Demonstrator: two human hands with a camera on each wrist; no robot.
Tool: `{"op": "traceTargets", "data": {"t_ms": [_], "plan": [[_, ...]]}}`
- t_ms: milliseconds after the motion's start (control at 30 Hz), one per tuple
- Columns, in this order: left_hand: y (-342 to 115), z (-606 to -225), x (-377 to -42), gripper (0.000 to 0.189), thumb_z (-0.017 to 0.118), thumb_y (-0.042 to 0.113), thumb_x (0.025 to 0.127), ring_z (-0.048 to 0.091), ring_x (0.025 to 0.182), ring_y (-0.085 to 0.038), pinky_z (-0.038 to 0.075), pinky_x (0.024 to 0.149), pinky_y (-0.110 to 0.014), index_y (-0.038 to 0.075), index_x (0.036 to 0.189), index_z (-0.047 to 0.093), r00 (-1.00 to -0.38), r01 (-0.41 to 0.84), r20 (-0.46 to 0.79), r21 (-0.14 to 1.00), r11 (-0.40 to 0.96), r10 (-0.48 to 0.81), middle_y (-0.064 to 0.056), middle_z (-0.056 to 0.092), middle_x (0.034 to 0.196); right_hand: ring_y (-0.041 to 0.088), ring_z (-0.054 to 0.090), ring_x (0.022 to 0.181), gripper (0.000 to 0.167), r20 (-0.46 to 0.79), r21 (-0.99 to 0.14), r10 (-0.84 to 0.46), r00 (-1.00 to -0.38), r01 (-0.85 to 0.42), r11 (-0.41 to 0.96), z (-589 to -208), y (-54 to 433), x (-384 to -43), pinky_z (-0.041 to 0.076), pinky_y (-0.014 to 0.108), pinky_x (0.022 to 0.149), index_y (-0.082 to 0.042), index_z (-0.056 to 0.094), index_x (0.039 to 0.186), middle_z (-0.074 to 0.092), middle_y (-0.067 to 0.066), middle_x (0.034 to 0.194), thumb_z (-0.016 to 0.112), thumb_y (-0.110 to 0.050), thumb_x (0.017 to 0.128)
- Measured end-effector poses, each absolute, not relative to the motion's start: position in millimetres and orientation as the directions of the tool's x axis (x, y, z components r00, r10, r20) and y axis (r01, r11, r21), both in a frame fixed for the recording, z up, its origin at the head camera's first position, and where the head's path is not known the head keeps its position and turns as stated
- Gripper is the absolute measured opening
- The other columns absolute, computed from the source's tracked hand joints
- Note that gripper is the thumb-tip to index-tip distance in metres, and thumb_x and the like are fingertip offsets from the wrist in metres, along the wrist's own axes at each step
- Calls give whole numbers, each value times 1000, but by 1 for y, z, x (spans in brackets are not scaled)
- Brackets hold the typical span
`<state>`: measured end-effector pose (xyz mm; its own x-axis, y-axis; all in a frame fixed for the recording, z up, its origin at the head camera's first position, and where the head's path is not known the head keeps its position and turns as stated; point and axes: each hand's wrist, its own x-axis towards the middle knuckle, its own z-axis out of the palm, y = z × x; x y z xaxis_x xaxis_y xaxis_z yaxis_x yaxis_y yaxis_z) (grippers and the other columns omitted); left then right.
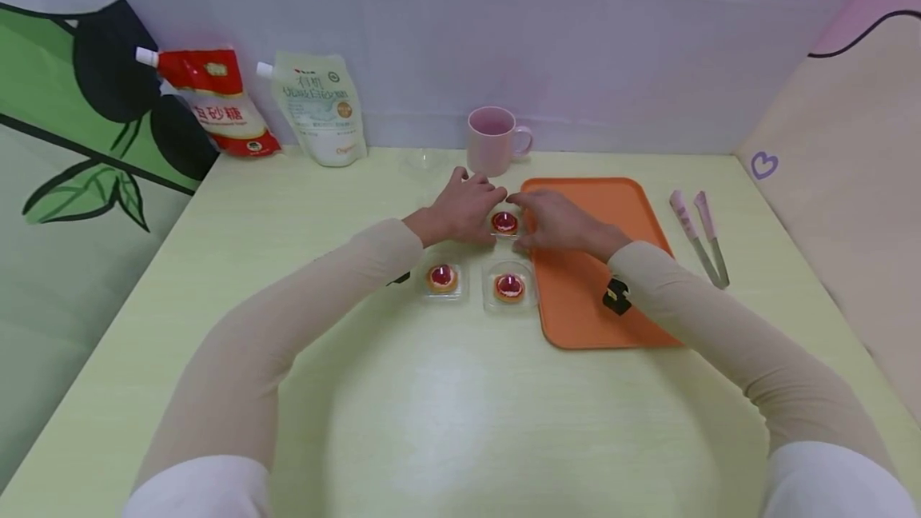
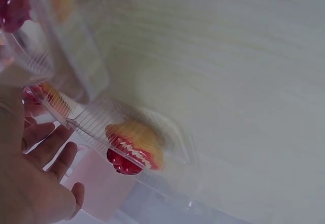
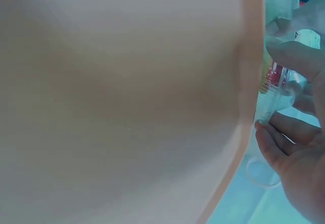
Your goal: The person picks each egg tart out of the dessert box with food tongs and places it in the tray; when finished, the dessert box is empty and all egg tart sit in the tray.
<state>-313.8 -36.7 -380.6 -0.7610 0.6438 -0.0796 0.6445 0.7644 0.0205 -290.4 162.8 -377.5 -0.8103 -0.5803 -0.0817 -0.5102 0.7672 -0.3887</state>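
Note:
My left hand [image 1: 468,208] is at the left side of the back tart box [image 1: 504,222], its fingers loosely bent beside the clear plastic. In the left wrist view its fingers [image 2: 63,158] are close to the edges of two clear boxes. Opposite, my right hand [image 1: 557,221] grips the same box between thumb and fingers over the tray's left edge. Nearer me sit two more boxed red-topped tarts, a left one [image 1: 442,278] and a right one [image 1: 509,288]. Another boxed tart [image 2: 134,148] shows in the left wrist view, hidden behind my left hand from above.
An orange tray [image 1: 586,314] lies under my right forearm. Two pink-handled utensils [image 1: 701,238] are right of it. A pink mug [image 1: 492,142] stands at the back, with a red-and-white pouch [image 1: 223,106] and a pale green pouch [image 1: 320,110] against the wall.

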Motion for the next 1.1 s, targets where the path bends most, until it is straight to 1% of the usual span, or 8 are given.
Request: {"op": "traceTargets", "data": {"t_ms": [133, 200, 433, 567, 700, 767, 1000, 1100], "plan": [[-36, -380, -314, 60, 79, 44, 79, 44, 114, -22, 24, 109, -52, 17, 126, 55, -765, 640, -81, 18, 768, 639, -1, 68, 117, 27, 59, 104, 73, -83, -407, -600, -795, -523, 749, -374, 164, -293, 49, 43, 96, -3, 50, 144, 67, 10, 110, 83, -24, 82], [-36, -380, -312, 60, 79, 45, 78, 44, 112, -22, 24, 109, -52, 17, 126, 55, -766, 638, -82, 20, 770, 637, -1, 68, 115, 26, 60, 105, 72, -99, -418, -606, -790, -519, 745, -371, 165, -294, 50, 43, 96, -3, 52, 143, 68, 10, 115, 83, -26, 82], [-37, -378, -310, 63, 79, 46, 77, 45, 114, -21, 25, 109, -52, 18, 128, 55, -764, 640, -77, 30, 768, 640, 1, 68, 120, 29, 59, 108, 69, -147, -513, -607, -781, -465, 722, -364, 168, -301, 50, 45, 96, -2, 56, 138, 66, 13, 119, 84, -25, 80], [-38, -375, -308, 62, 80, 45, 77, 45, 114, -21, 25, 108, -53, 18, 127, 55, -761, 643, -68, 50, 764, 645, 0, 68, 122, 32, 60, 116, 70, -159, -549, -618, -770, -451, 703, -360, 167, -303, 48, 48, 102, 0, 56, 136, 65, 16, 126, 86, -25, 78], [-39, -375, -308, 63, 80, 45, 76, 46, 115, -22, 25, 109, -53, 19, 127, 55, -757, 648, -65, 56, 759, 651, -1, 68, 124, 35, 56, 128, 74, -208, -575, -607, -767, -406, 710, -358, 165, -302, 45, 50, 107, -2, 53, 139, 61, 17, 136, 86, -27, 78], [-39, -375, -308, 63, 80, 45, 76, 45, 116, -21, 24, 110, -53, 20, 128, 55, -759, 646, -64, 52, 761, 648, 0, 67, 126, 36, 55, 129, 76, -213, -581, -608, -765, -401, 708, -358, 164, -302, 44, 50, 107, -3, 52, 141, 59, 18, 139, 86, -28, 78], [-40, -375, -308, 67, 81, 46, 76, 44, 121, -22, 22, 112, -55, 19, 129, 52, -768, 634, -74, 46, 772, 636, -1, 66, 130, 37, 55, 127, 72, -195, -604, -624, -757, -408, 684, -358, 165, -304, 43, 52, 108, -1, 50, 141, 61, 20, 134, 83, -23, 81], [-41, -374, -308, 70, 81, 46, 76, 44, 125, -23, 21, 114, -56, 18, 132, 50, -770, 630, -86, 57, 774, 633, -2, 63, 134, 36, 53, 127, 72, -197, -612, -628, -753, -406, 679, -358, 167, -306, 42, 52, 109, -2, 49, 142, 58, 19, 136, 83, -22, 82]]}}
